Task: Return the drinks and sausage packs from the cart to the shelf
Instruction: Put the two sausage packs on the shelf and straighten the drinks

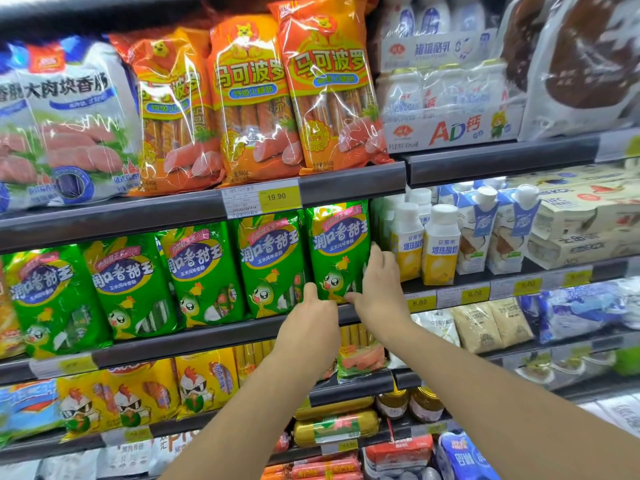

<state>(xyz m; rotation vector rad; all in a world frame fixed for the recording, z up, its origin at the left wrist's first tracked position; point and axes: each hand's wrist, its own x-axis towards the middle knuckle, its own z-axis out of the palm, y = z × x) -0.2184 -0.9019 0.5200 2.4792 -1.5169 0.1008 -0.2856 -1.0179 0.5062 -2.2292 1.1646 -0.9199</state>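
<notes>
Bright even light, glare on wrappers, edges bent and blurred.

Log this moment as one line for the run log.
step: seating green sausage pack on second shelf | left hand: lower left corner | right hand: right edge
</notes>
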